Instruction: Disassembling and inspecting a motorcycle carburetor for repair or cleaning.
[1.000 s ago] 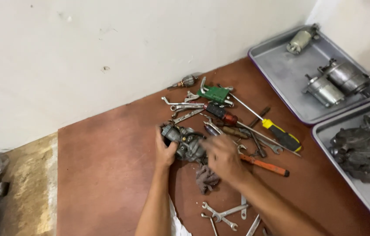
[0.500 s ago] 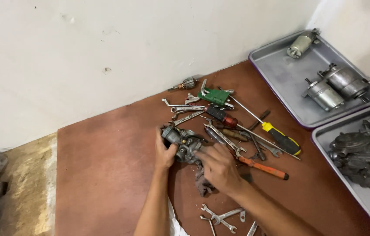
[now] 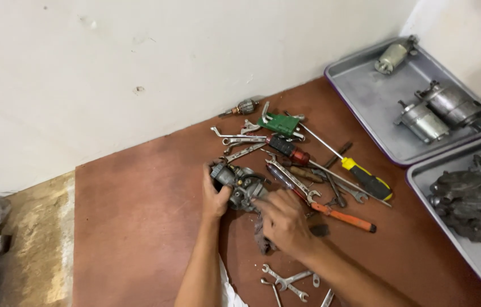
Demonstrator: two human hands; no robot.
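Grey metal carburetor (image 3: pixel 240 185) sits on the reddish-brown surface (image 3: pixel 138 227) beside scattered wrenches (image 3: pixel 240 139) and screwdrivers (image 3: pixel 359 176), gripped at its left end by the left hand (image 3: pixel 215 199) while the right hand (image 3: pixel 283 222) fingers touch its lower right side.

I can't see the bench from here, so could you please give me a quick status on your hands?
Left hand grips carburetor. Right hand touches its side. Wrenches and screwdrivers crowd close beside.
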